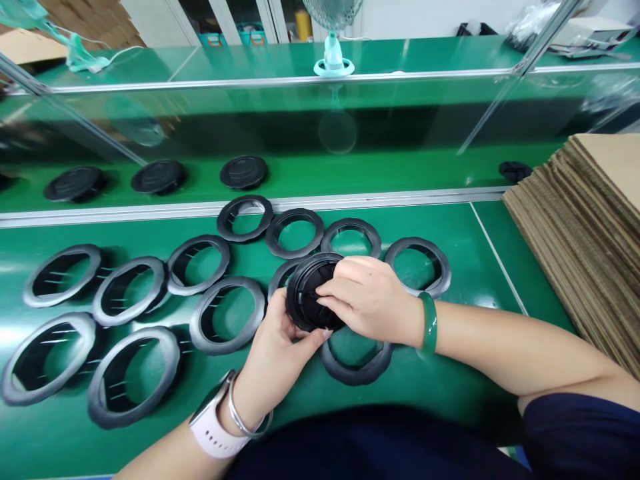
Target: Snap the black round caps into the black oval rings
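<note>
My left hand (pixel 285 340) grips the lower left rim of a round black plastic part (pixel 305 293), its thumb along the bottom edge. The part is tilted above the green table, its inner side facing me. Over its right side my right hand (pixel 370 300) is closed, fingertips pinched together at the part's middle; whether they hold a small piece is hidden. Just below both hands lies a black ring (pixel 356 370), partly covered. Another black ring (pixel 281 273) shows behind the held part, and one more (pixel 420 267) lies right of it.
Several black rings (pixel 230 343) lie spread over the green table (pixel 440 400), mostly to the left. Round black covers (pixel 243 172) sit on the ledge behind a metal rail (pixel 350 202). Stacked cardboard sheets (pixel 575 220) stand at right. A small fan (pixel 333 60) is on the upper shelf.
</note>
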`<action>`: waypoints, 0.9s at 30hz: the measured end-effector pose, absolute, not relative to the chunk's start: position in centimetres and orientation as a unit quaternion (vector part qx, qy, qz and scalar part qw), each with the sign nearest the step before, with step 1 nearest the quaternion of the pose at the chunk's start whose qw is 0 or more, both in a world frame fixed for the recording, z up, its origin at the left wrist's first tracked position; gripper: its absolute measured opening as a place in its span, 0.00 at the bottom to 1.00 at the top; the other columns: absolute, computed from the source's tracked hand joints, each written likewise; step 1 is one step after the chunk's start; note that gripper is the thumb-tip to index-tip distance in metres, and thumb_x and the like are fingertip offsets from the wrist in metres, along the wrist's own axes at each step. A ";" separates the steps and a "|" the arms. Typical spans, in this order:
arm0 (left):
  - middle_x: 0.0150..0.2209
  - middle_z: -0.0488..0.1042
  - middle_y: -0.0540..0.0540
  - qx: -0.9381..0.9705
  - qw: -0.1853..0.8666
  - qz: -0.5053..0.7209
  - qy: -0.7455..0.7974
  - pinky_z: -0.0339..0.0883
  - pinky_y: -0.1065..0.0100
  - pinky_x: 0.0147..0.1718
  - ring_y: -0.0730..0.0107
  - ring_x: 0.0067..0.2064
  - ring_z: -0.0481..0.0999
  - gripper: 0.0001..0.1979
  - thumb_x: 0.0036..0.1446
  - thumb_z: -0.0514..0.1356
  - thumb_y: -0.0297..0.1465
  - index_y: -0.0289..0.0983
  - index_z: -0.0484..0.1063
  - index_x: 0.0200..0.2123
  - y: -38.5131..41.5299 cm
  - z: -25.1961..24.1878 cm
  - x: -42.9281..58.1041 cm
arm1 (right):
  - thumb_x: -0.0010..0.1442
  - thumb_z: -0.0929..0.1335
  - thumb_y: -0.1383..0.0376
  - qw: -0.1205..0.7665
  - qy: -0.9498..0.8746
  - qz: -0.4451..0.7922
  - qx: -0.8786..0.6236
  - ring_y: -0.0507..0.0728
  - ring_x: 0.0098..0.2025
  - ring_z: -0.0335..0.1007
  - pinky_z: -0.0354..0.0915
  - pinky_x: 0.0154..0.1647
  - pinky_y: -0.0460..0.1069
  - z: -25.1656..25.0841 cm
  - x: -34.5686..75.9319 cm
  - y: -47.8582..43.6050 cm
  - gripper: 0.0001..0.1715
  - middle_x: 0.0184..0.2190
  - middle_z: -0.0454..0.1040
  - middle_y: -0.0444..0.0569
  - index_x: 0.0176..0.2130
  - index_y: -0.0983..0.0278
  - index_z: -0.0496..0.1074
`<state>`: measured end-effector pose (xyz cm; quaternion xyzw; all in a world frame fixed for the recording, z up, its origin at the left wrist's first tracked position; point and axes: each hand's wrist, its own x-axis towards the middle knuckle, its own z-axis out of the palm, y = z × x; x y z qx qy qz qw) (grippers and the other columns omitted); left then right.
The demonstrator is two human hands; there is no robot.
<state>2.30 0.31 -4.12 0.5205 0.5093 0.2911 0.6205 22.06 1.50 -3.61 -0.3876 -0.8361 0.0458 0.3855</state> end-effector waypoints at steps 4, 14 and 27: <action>0.48 0.73 0.48 0.509 0.640 0.282 0.502 0.77 0.67 0.40 0.64 0.45 0.78 0.33 0.49 0.72 0.31 0.44 0.59 0.54 0.3 -4.0 2.2 | 0.73 0.63 0.66 0.369 -0.842 0.045 -0.391 0.58 0.32 0.61 0.61 0.34 0.53 -3.7 22.1 1.5 0.14 0.30 0.67 0.48 0.36 0.66 0.74; 0.45 0.73 0.52 0.477 0.686 0.302 0.459 0.77 0.69 0.41 0.70 0.42 0.77 0.35 0.48 0.72 0.28 0.45 0.57 0.54 0.5 -3.8 2.3 | 0.73 0.63 0.68 0.340 -0.862 0.032 -0.375 0.59 0.33 0.60 0.59 0.36 0.54 -3.1 22.2 1.6 0.14 0.32 0.67 0.49 0.38 0.67 0.74; 0.47 0.73 0.50 0.497 0.652 0.309 0.482 0.77 0.68 0.41 0.68 0.45 0.78 0.35 0.47 0.73 0.28 0.44 0.58 0.54 0.1 -4.0 2.2 | 0.71 0.61 0.70 0.315 -0.864 0.020 -0.392 0.60 0.34 0.60 0.61 0.38 0.55 -3.3 21.7 0.8 0.15 0.31 0.66 0.51 0.36 0.67 0.74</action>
